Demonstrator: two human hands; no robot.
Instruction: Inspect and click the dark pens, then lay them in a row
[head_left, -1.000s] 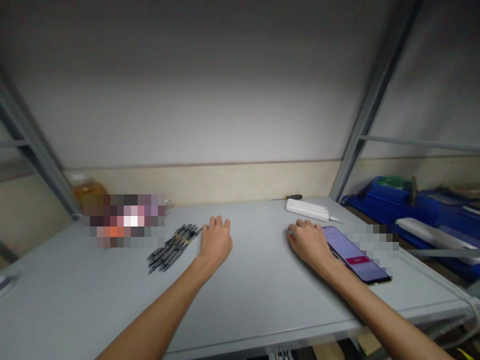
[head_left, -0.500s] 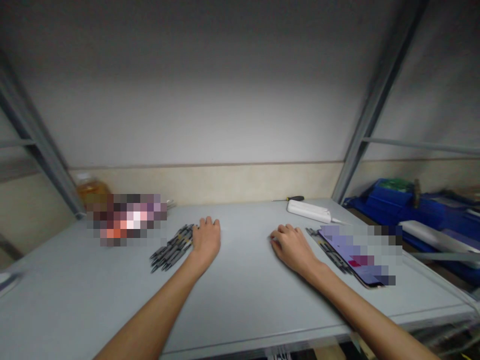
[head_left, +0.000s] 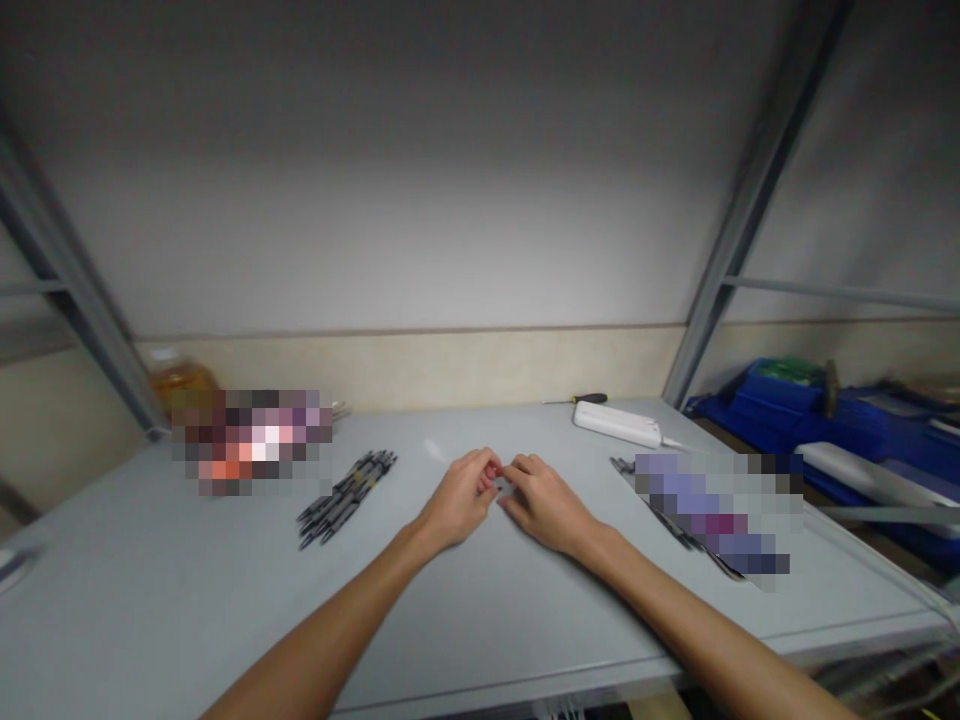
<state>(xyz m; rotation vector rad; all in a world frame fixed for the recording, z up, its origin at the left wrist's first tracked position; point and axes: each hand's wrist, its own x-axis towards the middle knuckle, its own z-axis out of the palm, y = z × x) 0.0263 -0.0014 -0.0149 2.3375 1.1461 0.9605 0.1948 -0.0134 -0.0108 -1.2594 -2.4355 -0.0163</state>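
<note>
Pinched shut, both of them: left hand and right hand curled knuckles-up at mid-table, fingertips pressed against each other. Hard to tell whether anything sits in that pinch; too small and too blurred.

Over to the left now: pens, a dark loose heap fanned flat on the table, near the left hand but clear of it, untouched. Further left and back by the wall, a bottle with amber liquid inside, standing upright.

Swinging right: thin dark strips lying side by side on the table, apart from the right hand. Behind them a white device, long and flat on its side, and just beyond it, against the wall, a screwdriver with a yellow and black handle.

Off the table's right edge, past the frame post: blue crates, set lower than the tabletop. Something green resting in the rear crate, contents otherwise too blurred to name. Lying across the nearer crates, a long white bar.
</note>
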